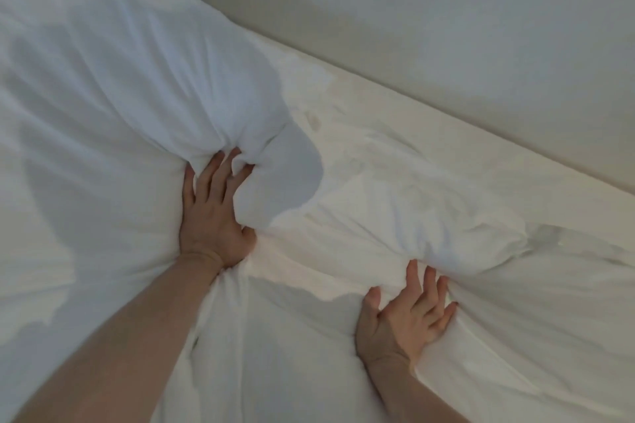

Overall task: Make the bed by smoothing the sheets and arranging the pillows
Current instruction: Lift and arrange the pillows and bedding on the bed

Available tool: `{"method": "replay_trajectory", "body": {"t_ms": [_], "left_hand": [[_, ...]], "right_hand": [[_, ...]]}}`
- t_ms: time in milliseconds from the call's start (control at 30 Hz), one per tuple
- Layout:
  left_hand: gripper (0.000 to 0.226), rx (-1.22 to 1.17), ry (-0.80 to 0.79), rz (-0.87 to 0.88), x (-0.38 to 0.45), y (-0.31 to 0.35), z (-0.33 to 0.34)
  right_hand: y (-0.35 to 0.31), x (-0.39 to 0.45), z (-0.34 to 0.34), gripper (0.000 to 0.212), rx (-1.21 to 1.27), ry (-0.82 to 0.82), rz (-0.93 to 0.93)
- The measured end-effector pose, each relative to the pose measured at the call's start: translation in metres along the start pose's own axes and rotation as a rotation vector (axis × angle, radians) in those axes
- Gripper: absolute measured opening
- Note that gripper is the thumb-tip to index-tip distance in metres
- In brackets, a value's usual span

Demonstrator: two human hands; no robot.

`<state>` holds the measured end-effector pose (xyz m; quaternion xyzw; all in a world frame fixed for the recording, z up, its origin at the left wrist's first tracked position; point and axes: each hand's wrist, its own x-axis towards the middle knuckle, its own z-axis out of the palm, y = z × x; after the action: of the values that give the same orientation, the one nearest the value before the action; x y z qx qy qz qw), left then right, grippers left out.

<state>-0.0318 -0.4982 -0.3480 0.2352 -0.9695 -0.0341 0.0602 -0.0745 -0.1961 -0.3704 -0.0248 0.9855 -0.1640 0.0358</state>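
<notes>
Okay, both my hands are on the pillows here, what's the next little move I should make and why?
Probably pull the left hand back to free the bunched corner it grips on the big pillow, then pat it flat. That corner is twisted into folds, and the sheet beside it is creased. The right hand presses the smaller pillow, with fingers fairly straight.

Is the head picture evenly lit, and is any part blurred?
Head view: uneven; grey shadow covers the pillow and sheet at left, warmer light at right; left hand and right hand look slightly soft.
</notes>
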Motion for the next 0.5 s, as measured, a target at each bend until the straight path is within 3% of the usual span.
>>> {"method": "replay_trajectory", "body": {"t_ms": [267, 400, 500], "left_hand": [[0.091, -0.068, 0.049, 0.038, -0.002, -0.005, 0.001], [0.093, -0.04, -0.01, 0.061, -0.008, -0.003, -0.009], [0.101, 0.03, -0.142, 0.026, -0.015, 0.002, -0.019]], "right_hand": [[0.0, -0.005, -0.007, 0.079, 0.024, 0.008, -0.054], [0.004, -0.01, -0.029, 0.083, -0.03, -0.191, -0.113], [0.027, -0.017, -0.066, 0.09, -0.045, -0.445, -0.224]]}}
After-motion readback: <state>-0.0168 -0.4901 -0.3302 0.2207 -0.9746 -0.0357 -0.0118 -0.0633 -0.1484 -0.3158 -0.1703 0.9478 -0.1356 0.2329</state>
